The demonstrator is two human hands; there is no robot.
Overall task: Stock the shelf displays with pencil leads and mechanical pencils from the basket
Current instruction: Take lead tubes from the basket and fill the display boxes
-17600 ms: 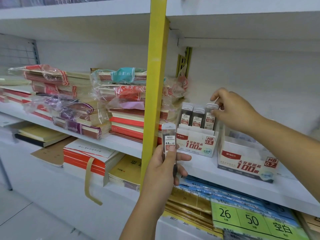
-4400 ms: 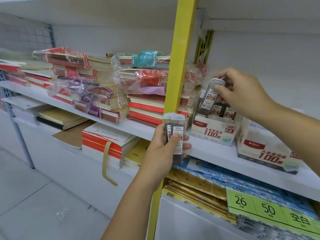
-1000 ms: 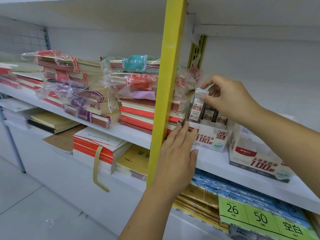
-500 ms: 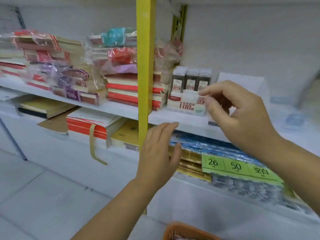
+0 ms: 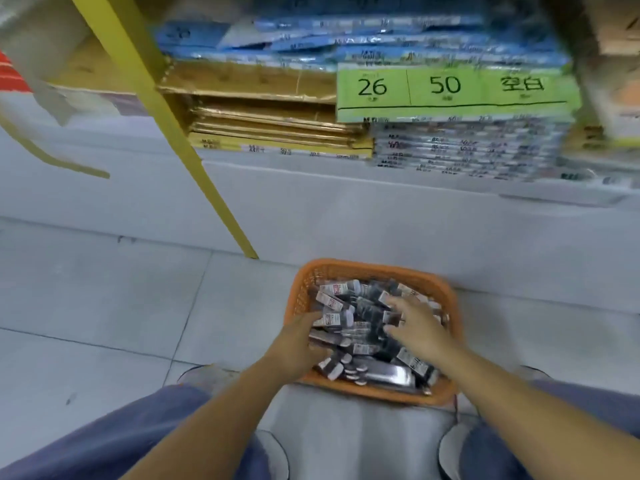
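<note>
An orange plastic basket (image 5: 446,299) stands on the floor between my knees, filled with several small dark pencil lead cases (image 5: 349,320) with white labels. My left hand (image 5: 298,344) reaches into the basket's left side, its fingers down among the cases; motion blur hides whether it grips one. My right hand (image 5: 415,327) hovers over the middle of the pile with fingers spread and straight, touching the cases. The shelf displays are out of view.
A yellow shelf post (image 5: 166,109) runs down to the grey tiled floor (image 5: 104,306) left of the basket. The low shelf behind holds gold packs (image 5: 270,123), blue packs (image 5: 346,39) and a green label (image 5: 446,88) marked 26 and 50.
The view dropped from the upper shelf to the floor. Both hands left the shelf display and came down into the orange basket.
</note>
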